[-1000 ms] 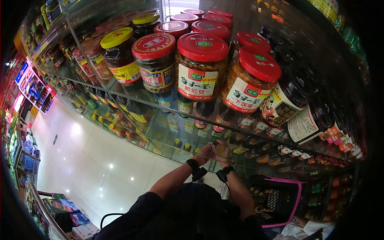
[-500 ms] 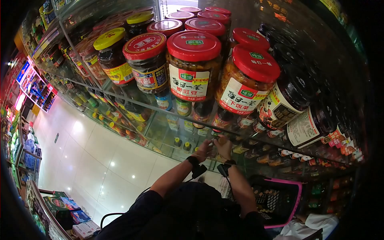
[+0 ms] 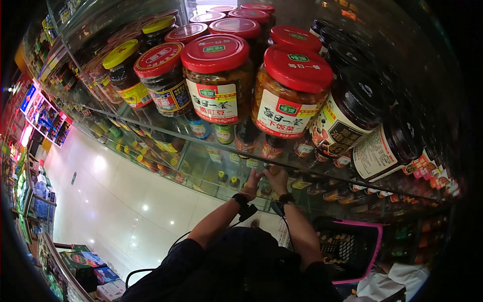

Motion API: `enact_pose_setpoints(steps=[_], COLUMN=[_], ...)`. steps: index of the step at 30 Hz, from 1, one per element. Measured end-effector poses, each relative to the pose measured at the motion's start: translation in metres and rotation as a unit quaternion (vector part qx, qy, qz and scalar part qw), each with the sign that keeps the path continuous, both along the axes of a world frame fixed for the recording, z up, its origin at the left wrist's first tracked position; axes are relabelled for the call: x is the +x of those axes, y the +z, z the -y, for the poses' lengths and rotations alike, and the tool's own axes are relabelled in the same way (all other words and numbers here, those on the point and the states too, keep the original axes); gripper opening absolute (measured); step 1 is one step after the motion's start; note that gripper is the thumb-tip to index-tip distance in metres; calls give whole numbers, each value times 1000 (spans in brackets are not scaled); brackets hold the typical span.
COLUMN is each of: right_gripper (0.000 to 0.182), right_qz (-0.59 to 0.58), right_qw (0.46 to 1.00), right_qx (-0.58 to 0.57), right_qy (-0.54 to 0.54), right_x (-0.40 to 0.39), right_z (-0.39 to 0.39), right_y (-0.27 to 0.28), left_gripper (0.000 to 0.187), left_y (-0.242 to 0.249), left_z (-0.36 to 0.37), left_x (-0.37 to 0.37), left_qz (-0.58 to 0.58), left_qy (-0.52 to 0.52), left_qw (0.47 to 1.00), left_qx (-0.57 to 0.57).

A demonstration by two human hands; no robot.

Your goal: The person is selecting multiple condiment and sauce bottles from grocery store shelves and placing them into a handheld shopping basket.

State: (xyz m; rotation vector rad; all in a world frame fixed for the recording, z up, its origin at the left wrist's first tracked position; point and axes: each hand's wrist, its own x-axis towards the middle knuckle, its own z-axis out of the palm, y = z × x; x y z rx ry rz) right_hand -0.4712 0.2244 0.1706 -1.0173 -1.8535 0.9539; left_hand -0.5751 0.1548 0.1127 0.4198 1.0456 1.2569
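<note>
My left hand (image 3: 250,186) is at the glass shelving with its fingers stretched forward, apart from one another as far as I can see. Just beside it on the right is my right hand (image 3: 276,179), its back toward me and its fingers curled; anything inside them is hidden. Both hands are below the upper shelf edge, by the lower row of small bottles. Among these, a dark bottle with a yellow cap (image 3: 234,182) stands left of my left hand. Above the hands, two red-lidded jars of pickled vegetables, one (image 3: 217,80) and another (image 3: 291,93), stand at the shelf front.
Dark sauce jars (image 3: 347,113) line the upper shelf at right; a yellow-lidded jar (image 3: 126,75) stands at left. A black basket with a pink rim (image 3: 378,246) is at lower right, near white bags (image 3: 402,282). Cartons (image 3: 83,264) sit on the tiled floor (image 3: 126,201) side.
The view has shifted, so the jars appear farther left. My hands have drawn slightly apart and moved up in the view; my left fingers look straighter.
</note>
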Motion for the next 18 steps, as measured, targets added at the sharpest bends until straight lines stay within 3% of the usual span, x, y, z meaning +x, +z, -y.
enact_pose_setpoints(steps=[3, 7, 11, 13, 18], right_gripper=[29, 27, 24, 24, 27], right_qz=[23, -9, -37, -24, 21], right_qw=[997, 999, 999, 999, 998], right_qx=[78, -12, -28, -30, -51], right_qy=[-5, -28, -6, 3, 11], right_x=[0, -2, -6, -8, -7], right_z=[-5, -7, -13, -22, -24], right_y=[-11, -18, -11, -20, -12], left_gripper=[81, 81, 85, 85, 85], left_y=[-2, -10, 23, 42, 36], left_z=[-3, -2, 0, -1, 0], left_x=[1, 1, -1, 2, 8], left_qz=[9, -1, -50, -46, -28], left_qy=[0, 19, -4, 9, 55], left_qw=[1000, 999, 996, 998, 998], left_qx=[-10, 27, 69, 38, 1])
